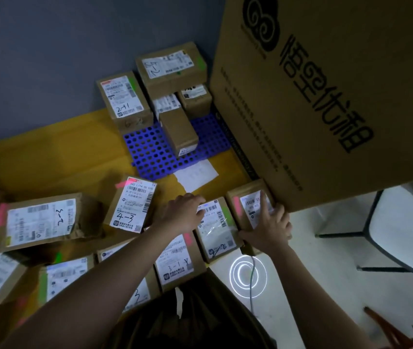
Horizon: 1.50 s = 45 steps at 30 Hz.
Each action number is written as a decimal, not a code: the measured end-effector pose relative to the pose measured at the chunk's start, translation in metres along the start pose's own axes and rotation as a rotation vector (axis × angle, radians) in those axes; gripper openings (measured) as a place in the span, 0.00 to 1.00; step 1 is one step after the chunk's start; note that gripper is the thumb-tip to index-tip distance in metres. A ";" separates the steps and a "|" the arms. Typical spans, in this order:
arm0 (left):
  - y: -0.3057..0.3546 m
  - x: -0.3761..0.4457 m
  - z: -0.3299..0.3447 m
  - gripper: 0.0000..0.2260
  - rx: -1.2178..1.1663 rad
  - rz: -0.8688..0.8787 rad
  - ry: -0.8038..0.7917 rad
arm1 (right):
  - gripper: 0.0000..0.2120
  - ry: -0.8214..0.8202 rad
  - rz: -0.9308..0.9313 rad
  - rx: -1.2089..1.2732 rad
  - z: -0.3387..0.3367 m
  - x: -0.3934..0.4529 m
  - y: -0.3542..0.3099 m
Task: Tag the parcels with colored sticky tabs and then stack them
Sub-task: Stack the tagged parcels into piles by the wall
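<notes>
From the head view, my left hand (184,214) rests knuckles-up, its grip loosely curled on a taped cardboard parcel (215,229) with a glossy white label. My right hand (269,226) lies flat, fingers spread, on the neighbouring pink-tabbed parcel (244,206), which is pressed against a large printed carton (326,96). Bare yellow counter (57,162) lies behind, before a perforated blue mat (150,149).

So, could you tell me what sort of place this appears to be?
Probably a parcel sorting or storage corner: many labelled parcels, such as the parcel marked 4-3, lie on the yellow floor, some stacked on a blue plastic pallet beside a large printed carton.
</notes>
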<state>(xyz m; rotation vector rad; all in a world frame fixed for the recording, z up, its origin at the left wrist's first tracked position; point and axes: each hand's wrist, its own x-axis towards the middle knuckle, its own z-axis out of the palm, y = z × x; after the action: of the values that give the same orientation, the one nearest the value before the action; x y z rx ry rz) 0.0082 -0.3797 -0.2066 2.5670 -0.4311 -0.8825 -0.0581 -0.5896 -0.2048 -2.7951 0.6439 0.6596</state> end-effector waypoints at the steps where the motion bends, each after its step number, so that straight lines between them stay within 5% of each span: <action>1: 0.002 -0.001 0.000 0.19 0.010 -0.008 -0.013 | 0.60 0.019 -0.014 -0.003 -0.002 -0.002 -0.001; 6: 0.009 0.000 -0.009 0.20 -0.179 -0.064 0.042 | 0.58 0.391 -0.214 -0.081 -0.022 -0.016 -0.015; 9: 0.017 -0.011 -0.034 0.19 -0.601 -0.042 0.135 | 0.54 0.605 -0.339 -0.048 -0.045 -0.022 -0.044; 11: 0.015 -0.020 -0.054 0.27 -0.884 -0.041 0.127 | 0.52 0.621 -0.370 0.065 -0.066 -0.024 -0.073; 14: 0.002 -0.032 -0.071 0.44 -1.118 0.003 0.119 | 0.52 0.546 -0.426 0.291 -0.090 -0.025 -0.121; 18: -0.021 -0.054 -0.099 0.37 -1.329 -0.035 0.414 | 0.54 0.480 -0.657 0.380 -0.104 -0.026 -0.181; 22: -0.064 -0.101 -0.140 0.24 -1.378 -0.190 0.794 | 0.53 0.017 -0.855 0.740 -0.119 -0.032 -0.237; 24: -0.090 -0.133 -0.157 0.19 -1.346 -0.239 0.879 | 0.40 -0.204 -0.851 0.810 -0.124 -0.040 -0.268; 26: -0.117 -0.166 -0.169 0.22 -1.315 -0.293 0.933 | 0.25 -0.436 -0.841 0.755 -0.120 -0.053 -0.303; 30: -0.181 -0.233 -0.182 0.27 -1.399 -0.426 1.054 | 0.24 -0.759 -0.841 0.794 -0.087 -0.091 -0.384; 35: -0.288 -0.324 -0.183 0.31 -1.374 -0.338 1.050 | 0.25 -0.803 -0.870 0.802 -0.027 -0.175 -0.492; 40: -0.395 -0.402 -0.186 0.17 -1.380 -0.418 1.044 | 0.29 -0.828 -0.826 0.785 0.038 -0.253 -0.595; 43: -0.457 -0.432 -0.181 0.17 -1.426 -0.500 1.063 | 0.28 -0.638 -0.739 0.773 0.070 -0.274 -0.628; 45: -0.503 -0.453 -0.173 0.21 -1.429 -0.551 1.071 | 0.18 -0.392 -0.768 0.754 0.090 -0.283 -0.647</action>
<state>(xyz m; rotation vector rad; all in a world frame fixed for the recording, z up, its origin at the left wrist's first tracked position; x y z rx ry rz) -0.1432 0.2893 -0.0757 1.3629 0.9210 0.2112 -0.0256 0.1130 -0.0943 -1.8919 -0.2355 0.5913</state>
